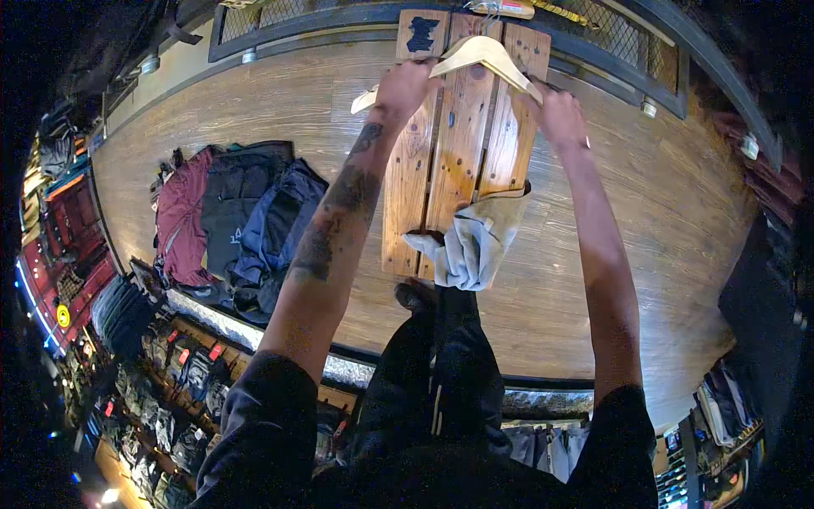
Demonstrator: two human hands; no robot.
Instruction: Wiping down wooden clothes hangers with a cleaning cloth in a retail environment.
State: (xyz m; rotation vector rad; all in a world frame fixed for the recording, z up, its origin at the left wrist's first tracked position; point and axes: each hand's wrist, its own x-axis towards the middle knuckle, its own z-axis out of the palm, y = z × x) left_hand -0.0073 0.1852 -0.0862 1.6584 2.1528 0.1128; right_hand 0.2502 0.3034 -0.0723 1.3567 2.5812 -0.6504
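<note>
Left hand: fingers closed around one arm of a pale, curved wooden clothes hanger, whose tip shows beyond the hand. Right hand: closed on the opposite arm, near its end. The hanger lies between the hands, over the far half of the desk; whether it touches the wood, cannot tell. Both arms reach out almost straight.

Reason for the hold (judgement): one hand on each side probably steadies the hanger against twisting and leaves its raised middle clear.

Nearer the body, a crumpled light-grey cloth item with a beige part lies at the desk's near end, reaching its edge. Type of item unclear from its folds. Placement probably puts it within easy reach of the wearer.

Surface: a long, slatted desk of knotty, glossy brown wood, dark gaps between its boards, an irregular black patch at the far left corner.

Room: brown wood-plank floor. To the left, a heap of maroon, black and navy garments lies on it, apart from the desk. Beyond the desk, a dark metal-framed mesh panel. Lower left, rows of dark backpacks, some red-tagged.
</note>
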